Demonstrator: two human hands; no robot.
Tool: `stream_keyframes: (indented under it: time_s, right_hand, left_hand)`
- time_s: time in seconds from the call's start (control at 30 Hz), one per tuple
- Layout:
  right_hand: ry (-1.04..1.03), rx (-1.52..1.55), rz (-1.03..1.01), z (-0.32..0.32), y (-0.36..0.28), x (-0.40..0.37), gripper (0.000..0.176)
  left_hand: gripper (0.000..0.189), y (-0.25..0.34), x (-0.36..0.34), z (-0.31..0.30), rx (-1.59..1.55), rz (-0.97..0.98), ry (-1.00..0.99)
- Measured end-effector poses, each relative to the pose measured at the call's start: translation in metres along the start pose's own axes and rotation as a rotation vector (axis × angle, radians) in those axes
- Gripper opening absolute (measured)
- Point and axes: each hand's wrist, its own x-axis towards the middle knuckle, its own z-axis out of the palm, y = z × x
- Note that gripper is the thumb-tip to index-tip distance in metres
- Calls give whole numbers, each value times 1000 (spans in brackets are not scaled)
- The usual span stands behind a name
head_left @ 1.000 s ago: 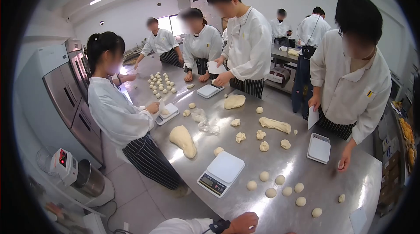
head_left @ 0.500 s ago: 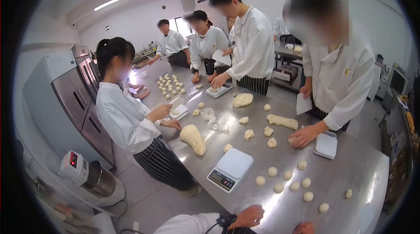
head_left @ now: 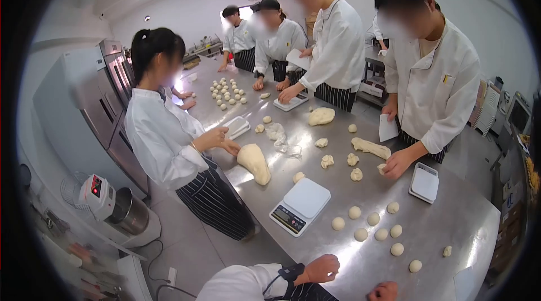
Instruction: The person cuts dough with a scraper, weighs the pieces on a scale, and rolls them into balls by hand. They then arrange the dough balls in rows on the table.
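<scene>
My left hand (head_left: 321, 269), with a black band at the wrist, is over the front edge of the steel table. Its fingers are curled in, and no object shows in them. At the bottom edge of the view, my right hand (head_left: 383, 292) is partly cut off. Its fingers are bent, and whatever may lie under them is hidden. Beyond my hands, several smooth dough balls (head_left: 360, 234) sit on the table, the nearest ones apart from my fingers. A white digital scale (head_left: 307, 197) stands ahead of my left hand with its plate bare.
Across the table, a co-worker's hand (head_left: 398, 164) touches a dough piece beside a second scale (head_left: 424, 182). A large dough lump (head_left: 254, 163) lies before a person at left. Rough dough pieces, a plastic bag (head_left: 276, 134) and a dough strip (head_left: 371, 148) lie mid-table. A mixer (head_left: 127, 216) stands at left.
The view has shifted, so the table things appear slightly higher. My left hand stays curled near the edge. The co-worker at right has moved a hand toward a dough piece near the strip.
</scene>
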Motion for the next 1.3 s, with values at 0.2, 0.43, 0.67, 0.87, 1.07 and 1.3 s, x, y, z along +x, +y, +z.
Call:
stream_keyframes:
  time_s: [0.2, 0.43, 0.67, 0.87, 1.07, 1.3]
  right_hand:
    - [429, -83, -25, 43, 40, 65, 16]
    - [330, -27, -58, 31, -12, -3, 16]
    - [371, -21, 10, 1, 50, 47, 14]
    - [232, 59, -131, 24, -6, 28, 14]
    - [333, -10, -62, 15, 34, 32, 11]
    - [340, 33, -71, 35, -1, 51, 16]
  left_hand:
    - [17, -9, 60, 26, 45, 112, 58]
    - [19, 38, 28, -11, 28, -96, -89]
    - [22, -2, 72, -21, 200, -117, 70]
    - [18, 33, 53, 4, -5, 67, -109]
    - [13, -6, 65, -12, 96, 44, -34]
    - [13, 23, 74, 11, 13, 19, -45]
